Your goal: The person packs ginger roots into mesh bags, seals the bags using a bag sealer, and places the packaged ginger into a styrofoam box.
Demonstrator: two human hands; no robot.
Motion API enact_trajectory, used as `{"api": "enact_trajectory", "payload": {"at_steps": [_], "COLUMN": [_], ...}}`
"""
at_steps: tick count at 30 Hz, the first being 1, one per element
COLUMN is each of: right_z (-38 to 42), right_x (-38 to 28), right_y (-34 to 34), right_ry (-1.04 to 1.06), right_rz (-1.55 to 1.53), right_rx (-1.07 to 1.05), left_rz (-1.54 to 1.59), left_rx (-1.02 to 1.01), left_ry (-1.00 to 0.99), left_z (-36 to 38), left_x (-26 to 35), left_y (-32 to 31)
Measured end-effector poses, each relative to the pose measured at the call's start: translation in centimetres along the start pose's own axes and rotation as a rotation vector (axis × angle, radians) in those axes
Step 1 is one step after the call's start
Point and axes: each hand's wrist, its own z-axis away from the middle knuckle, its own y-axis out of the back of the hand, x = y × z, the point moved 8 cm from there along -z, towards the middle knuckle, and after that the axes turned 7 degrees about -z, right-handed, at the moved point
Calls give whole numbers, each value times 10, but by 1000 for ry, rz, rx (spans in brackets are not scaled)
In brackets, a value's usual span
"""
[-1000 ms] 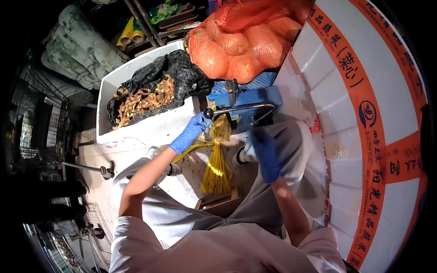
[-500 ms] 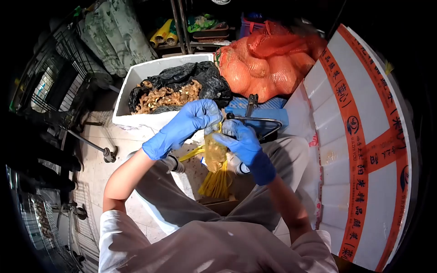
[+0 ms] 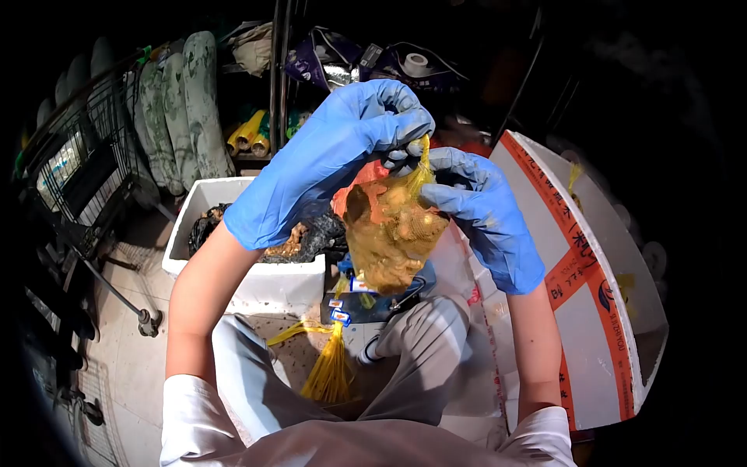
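A yellow mesh bag (image 3: pixel 397 233) filled with light brown lumps that look like ginger hangs between my hands at chest height. My left hand (image 3: pixel 362 128), in a blue glove, pinches the gathered top of the bag. Just below and to the right, my right hand (image 3: pixel 475 206), also gloved in blue, has its fingers closed around the bag's neck. Under the bag, a bundle of empty yellow mesh bags (image 3: pixel 331 370) with small blue-and-white tags lies between my legs.
A white foam box (image 3: pixel 272 284) with black plastic and ginger pieces (image 3: pixel 284 245) stands ahead on the left. Foam boxes with orange tape (image 3: pixel 599 327) are stacked at the right. A wire cart (image 3: pixel 97 156) and long winter melons (image 3: pixel 202 109) are at the left.
Both hands have risen with the mesh bag, bringing it up and closer to the camera. The view has tilted upward, showing more of the shelf behind.
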Motion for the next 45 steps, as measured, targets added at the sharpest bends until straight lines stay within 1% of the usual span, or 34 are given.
{"api": "enact_trajectory", "payload": {"at_steps": [1,3,4,5,7,8,9,11,12,13,15,16,17,19,20,21,23,24,25,27,29,31,33,35,37,39,41,43,44,45], "right_z": [0,0,2,4,10,13,16,20,22,23,26,25,24,21,10,8,6,2,-1,-7,-8,-12,-8,-7,-6,-1,2,3,4,6], "right_x": [-3,-6,-6,-6,1,-3,-3,-2,-1,-3,0,2,4,13,8,11,19,20,22,24,26,26,21,19,24,15,14,11,6,3], "right_y": [1,-4,-3,-3,-9,-18,-21,-29,-33,-35,-40,-41,-41,-32,-38,-36,-33,-37,-40,-47,-48,-47,-54,-49,-49,-45,-45,-34,-34,-34], "right_ry": [8,39,49,48,-45,-43,-45,-68,-81,-81,-124,-116,-116,-112,69,70,-76,-50,-24,59,45,150,152,182,140,236,269,363,408,408], "right_rz": [8,-74,-32,-34,-204,-312,-317,-424,-450,-457,-397,-349,-359,-205,-156,-171,-197,-225,-253,-357,-378,-333,-340,-151,-133,-25,-27,-63,36,35], "right_rx": [1,-100,-114,-119,-178,-192,-195,-265,-270,-272,-274,-261,-265,-152,-317,-319,-231,-225,-218,-324,-298,-295,-261,-102,-116,-47,-39,84,67,68], "left_rz": [-1,37,-31,-34,-11,-27,-29,64,4,0,-76,-122,-128,-41,-61,-75,-104,-178,-170,-178,-205,-228,-139,-163,-102,-95,-89,-2,-112,-113], "left_rx": [-5,-14,8,12,-17,-16,-13,-48,-52,-49,9,-31,-28,-47,42,43,58,64,71,129,143,153,155,183,122,128,135,93,219,218], "left_ry": [-10,15,-2,-3,24,23,27,37,62,68,-57,-52,-44,-37,-5,-11,-46,-61,-34,-82,-85,-90,-97,-75,0,-22,-47,26,28,29], "left_z": [-1,1,2,4,11,13,16,24,28,30,32,34,37,41,44,44,44,42,42,43,44,45,46,48,49,46,46,47,50,50], "left_x": [5,8,10,12,16,18,20,24,27,25,30,32,33,34,37,38,41,41,39,42,38,33,29,27,21,17,14,4,2,-1], "left_y": [-3,-7,-7,-8,-16,-18,-19,-25,-26,-28,-26,-26,-23,-21,-19,-18,-12,-3,1,5,12,18,22,25,22,23,25,23,29,31]}}
